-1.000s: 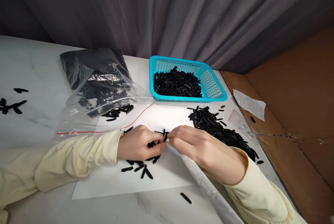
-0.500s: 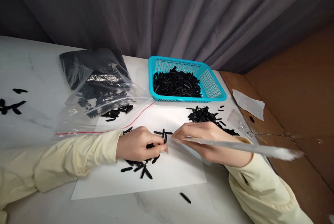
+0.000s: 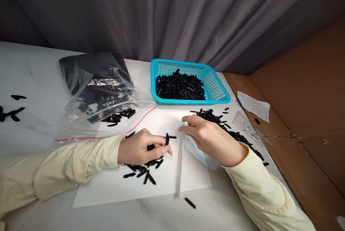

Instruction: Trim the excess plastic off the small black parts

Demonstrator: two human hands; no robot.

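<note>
My left hand (image 3: 145, 148) is over the white paper sheet, its thumb and fingers closed around small black slim pieces (image 3: 167, 139). One piece stands up at the fingertips, and another shows dark inside the curled fingers. More black pieces (image 3: 138, 170) lie loose on the sheet, below and beside this hand. To the right, my right hand (image 3: 205, 134) pinches clear plastic, which looks like a bag (image 3: 180, 166). Its edge hangs down as a pale narrow band, and part of it spreads bluish under the hand.
Behind stands a blue basket (image 3: 226, 98) holding many black pieces. At left rear lies a large clear zip bag (image 3: 78, 130) with black contents. A heap of black pieces (image 3: 211, 116) extends behind my right arm. Paper (image 3: 253, 105) lies on the brown cardboard at right.
The clear plastic in my right hand has swung from pointing right to hanging down toward me. My right hand has lifted and turned slightly; my left hand stays nearly in place.
</note>
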